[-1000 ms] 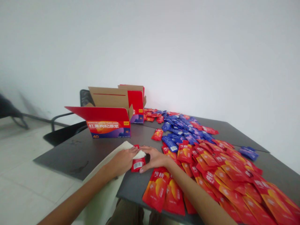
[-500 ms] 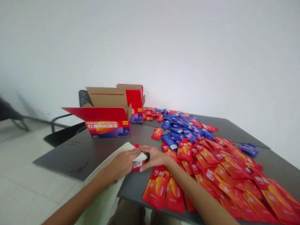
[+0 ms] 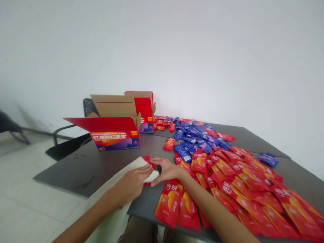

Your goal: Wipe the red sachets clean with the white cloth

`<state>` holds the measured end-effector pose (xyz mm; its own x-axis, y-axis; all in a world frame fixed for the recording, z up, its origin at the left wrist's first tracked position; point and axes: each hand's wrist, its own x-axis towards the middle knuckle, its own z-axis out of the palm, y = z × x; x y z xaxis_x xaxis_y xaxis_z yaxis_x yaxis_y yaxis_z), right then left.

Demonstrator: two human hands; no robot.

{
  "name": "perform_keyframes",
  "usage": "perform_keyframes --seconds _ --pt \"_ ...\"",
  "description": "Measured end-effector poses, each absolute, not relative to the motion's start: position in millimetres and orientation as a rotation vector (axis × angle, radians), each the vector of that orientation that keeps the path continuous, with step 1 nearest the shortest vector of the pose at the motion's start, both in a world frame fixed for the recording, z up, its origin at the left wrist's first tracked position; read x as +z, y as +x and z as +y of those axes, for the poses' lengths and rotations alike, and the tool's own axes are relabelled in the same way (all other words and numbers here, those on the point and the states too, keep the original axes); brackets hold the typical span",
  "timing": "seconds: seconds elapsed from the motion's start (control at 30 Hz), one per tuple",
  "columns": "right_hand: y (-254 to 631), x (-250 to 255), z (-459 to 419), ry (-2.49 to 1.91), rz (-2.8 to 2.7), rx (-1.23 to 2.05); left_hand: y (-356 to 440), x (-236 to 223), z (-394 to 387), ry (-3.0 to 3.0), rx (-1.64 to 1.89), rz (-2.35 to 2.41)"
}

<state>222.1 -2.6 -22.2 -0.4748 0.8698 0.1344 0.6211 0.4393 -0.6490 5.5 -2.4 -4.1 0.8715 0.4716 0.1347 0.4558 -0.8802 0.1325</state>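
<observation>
the left hand [image 3: 133, 185] presses its fingers together on a white cloth [image 3: 135, 163] over a red packet [image 3: 146, 158] by the table [image 3: 76, 172] edge, while the right hand [image 3: 164, 170] spreads its fingers apart beside it, maybe to steady it.

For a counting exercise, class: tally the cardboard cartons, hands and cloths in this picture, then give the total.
Cartons: 2 (near carton, far carton)
Hands: 2 (left hand, right hand)
Cloths: 1 (cream cloth)
Total: 5
</observation>
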Motion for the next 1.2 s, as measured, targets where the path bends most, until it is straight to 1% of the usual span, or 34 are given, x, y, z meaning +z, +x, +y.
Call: perform_keyframes --seconds 0.1,0.27,0.33,0.53,0.7,0.77,0.93,1.0,1.07,1.2 --pt "221.9 -22.1 -2.6 -1.259 -2.246 0.726 3.0 -5.3 -4.7 2.921 0.303 0.663" --pt "220.4 -16.5 -4.4 -1.121 -2.275 0.677 9.3 -3.0 31.7 2.909 0.218 1.007" --pt "220.6 -17.9 -3.9 -1.117 -2.277 0.671 10.5 -3.8 31.9 2.923 0.199 1.055" --pt "222.5 -25.1 -1.3 -1.273 -2.233 0.722 4.0 -5.6 -1.1 2.955 0.254 0.715" --pt "220.5 -15.9 -5.3 -1.153 -2.27 0.687 8.1 -0.6 28.9 2.924 0.196 1.002" --pt "220.3 -15.5 -5.7 -1.119 -2.286 0.668 9.3 -1.1 33.4 2.92 0.178 1.042" --pt "221.5 -22.0 -2.5 -1.265 -2.265 0.695 4.8 -6.3 1.5 2.936 0.299 0.68" --pt "221.1 -21.0 -2.7 -1.29 -2.262 0.701 4.4 -6.2 -2.7 2.93 0.309 0.654" --pt "220.1 -17.5 -4.1 -1.273 -2.261 0.696 6.6 -4.7 6.6 2.923 0.284 0.783" --pt "219.3 -13.9 -5.9 -1.105 -2.294 0.664 11.9 -1.4 29.7 2.899 0.195 1.079"
